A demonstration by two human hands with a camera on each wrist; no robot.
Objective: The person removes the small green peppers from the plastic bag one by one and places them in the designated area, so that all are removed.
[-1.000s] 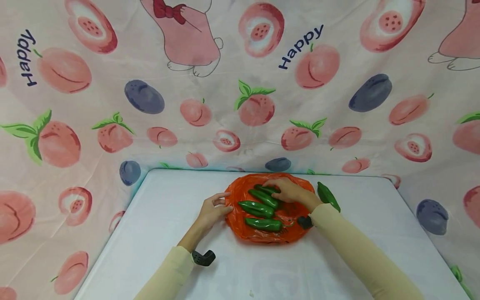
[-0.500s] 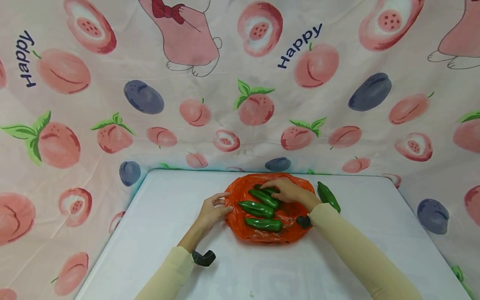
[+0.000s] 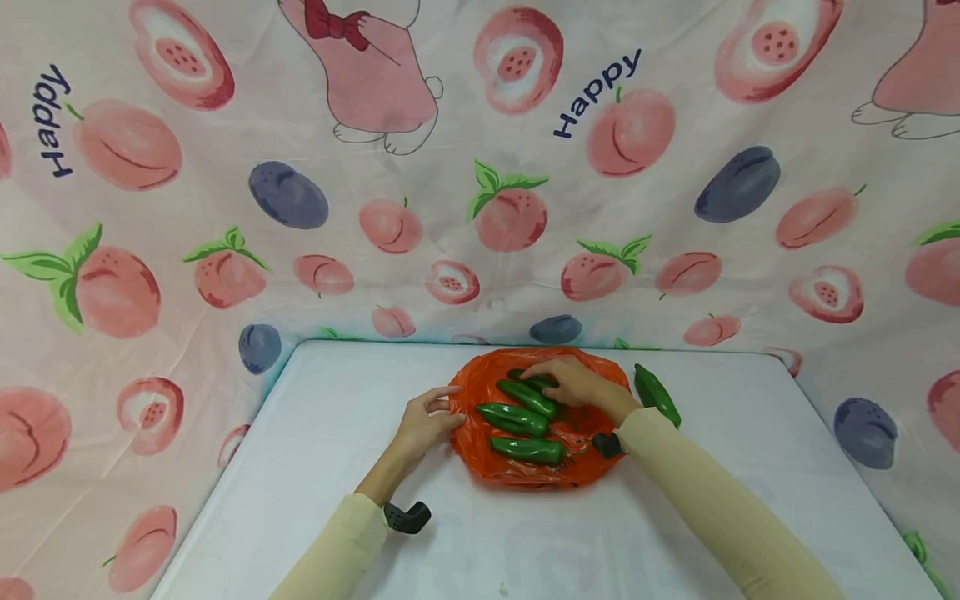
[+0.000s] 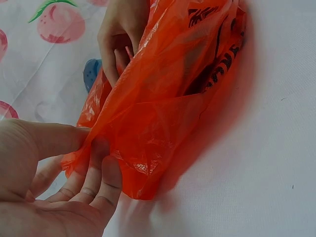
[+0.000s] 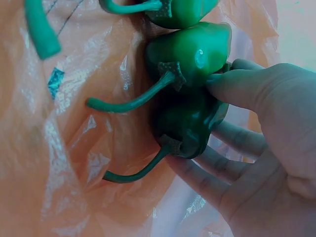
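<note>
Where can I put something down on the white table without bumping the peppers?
There's bare white table left of the left hand, between the sleeves nearer than the orange plastic bag, and right of the lone green pepper. It's crowded inside the bag, with four green peppers and the right hand there.

I have left arm (image 3: 330, 542) stretched forward, left hand (image 3: 417, 425) pinching between thumb (image 4: 57, 140) and fingers (image 4: 111, 173); my right arm (image 3: 720, 500) slants inward, right hand (image 3: 576, 382) gripping, thumb set opposite spread fingers.
</note>
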